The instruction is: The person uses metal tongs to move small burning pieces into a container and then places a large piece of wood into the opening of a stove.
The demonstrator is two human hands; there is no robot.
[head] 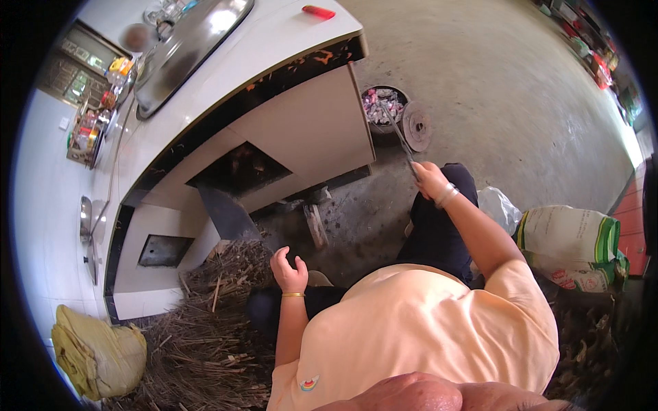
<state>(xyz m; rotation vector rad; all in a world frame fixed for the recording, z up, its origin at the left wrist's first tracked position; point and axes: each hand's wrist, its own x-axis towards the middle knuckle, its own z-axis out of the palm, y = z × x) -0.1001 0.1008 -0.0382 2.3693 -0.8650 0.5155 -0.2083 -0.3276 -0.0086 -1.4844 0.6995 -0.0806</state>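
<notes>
My right hand (431,181) is closed around the end of a pair of metal fire tongs (403,142), whose far end reaches into a round pot (386,137) of glowing, ash-covered embers (381,105). A round metal lid (417,126) leans against the pot's side. My left hand (290,271) is raised with nothing in it, fingers apart and slightly curled, above the edge of a heap of dry twigs (221,329). In front of me stands a tiled stove with a dark firebox opening (239,169), a metal plate (226,213) slanting down from it.
A red lighter (318,12) and a large metal wok lid (190,56) lie on the white countertop (277,31). A piece of firewood (315,226) rests on the concrete floor. Right of me stand a clear plastic bag (497,208) and a woven sack (565,236); a yellowish sack (103,354) is lower left.
</notes>
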